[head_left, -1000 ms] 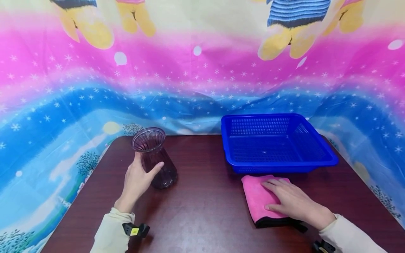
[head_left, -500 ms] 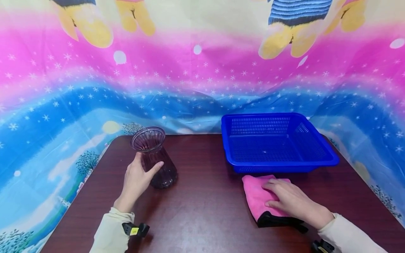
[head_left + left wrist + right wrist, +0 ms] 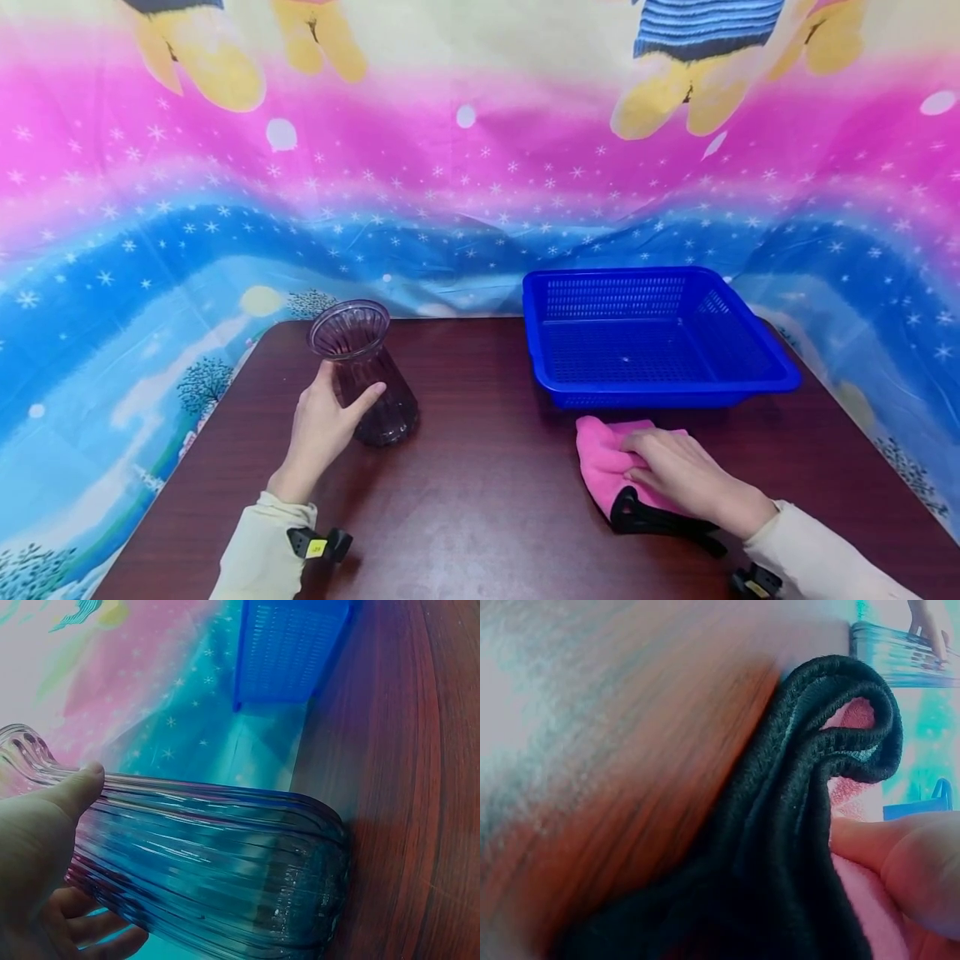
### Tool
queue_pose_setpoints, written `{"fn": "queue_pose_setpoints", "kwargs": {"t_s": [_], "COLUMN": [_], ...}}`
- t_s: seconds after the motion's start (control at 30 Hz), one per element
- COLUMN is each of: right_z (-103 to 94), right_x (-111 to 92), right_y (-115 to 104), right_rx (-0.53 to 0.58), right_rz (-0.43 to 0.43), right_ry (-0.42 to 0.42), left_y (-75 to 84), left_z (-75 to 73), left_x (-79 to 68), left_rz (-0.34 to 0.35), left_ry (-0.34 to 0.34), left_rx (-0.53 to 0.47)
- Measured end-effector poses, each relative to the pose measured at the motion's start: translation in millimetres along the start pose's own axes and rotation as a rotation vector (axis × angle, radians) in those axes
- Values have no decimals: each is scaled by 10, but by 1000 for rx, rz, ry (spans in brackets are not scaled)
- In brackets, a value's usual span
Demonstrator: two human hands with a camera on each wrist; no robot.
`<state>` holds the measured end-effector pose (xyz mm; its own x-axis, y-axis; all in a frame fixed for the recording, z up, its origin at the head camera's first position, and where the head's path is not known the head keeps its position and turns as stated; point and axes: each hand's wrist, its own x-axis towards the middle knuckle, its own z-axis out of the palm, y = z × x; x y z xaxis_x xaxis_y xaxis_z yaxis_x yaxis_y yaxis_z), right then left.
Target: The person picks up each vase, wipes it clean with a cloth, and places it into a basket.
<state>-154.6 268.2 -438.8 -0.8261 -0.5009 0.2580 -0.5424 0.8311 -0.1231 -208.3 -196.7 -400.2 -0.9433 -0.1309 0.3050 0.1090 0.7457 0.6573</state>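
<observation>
A purple-tinted, ribbed glass vase [image 3: 375,392] with a flared rim stands upright at the left of the table. My left hand [image 3: 321,421] grips it below the neck, thumb on the near side and fingers behind; the left wrist view shows the vase [image 3: 217,859] between thumb and fingers. At the right lies a folded pink cloth [image 3: 603,462] with black edging. My right hand [image 3: 686,475] pinches it from above, bunching it up. In the right wrist view the cloth's black edge [image 3: 780,802] curls in folded layers beside the thumb [image 3: 922,862].
A blue plastic basket [image 3: 660,389] with slotted walls stands behind the cloth at the back right. The dark wooden table [image 3: 465,500] ends at a patterned curtain [image 3: 465,208] along the back and sides.
The fingers and thumb of my right hand have drawn together, gathering the cloth into a raised fold and lifting its black edge into a loop. My left hand and the vase stay put.
</observation>
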Motion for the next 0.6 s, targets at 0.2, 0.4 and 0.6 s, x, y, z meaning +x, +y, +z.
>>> {"fn": "queue_pose_setpoints", "kwargs": {"t_s": [0.2,0.4,0.6], "right_z": [11,19,7], "right_x": [-4,16,88], "right_y": [-13,-73,-161], "right_rx": [-24,-3,43], "right_rz": [16,-11,-7], "right_ry": [30,87,75], "left_y": [-7,-27,-35], "left_z": [-3,3,-3], "left_x": [11,22,31], "left_rz": [15,36,23], "left_ry": [4,9,-18], "left_rx": [-18,-34,-40]}}
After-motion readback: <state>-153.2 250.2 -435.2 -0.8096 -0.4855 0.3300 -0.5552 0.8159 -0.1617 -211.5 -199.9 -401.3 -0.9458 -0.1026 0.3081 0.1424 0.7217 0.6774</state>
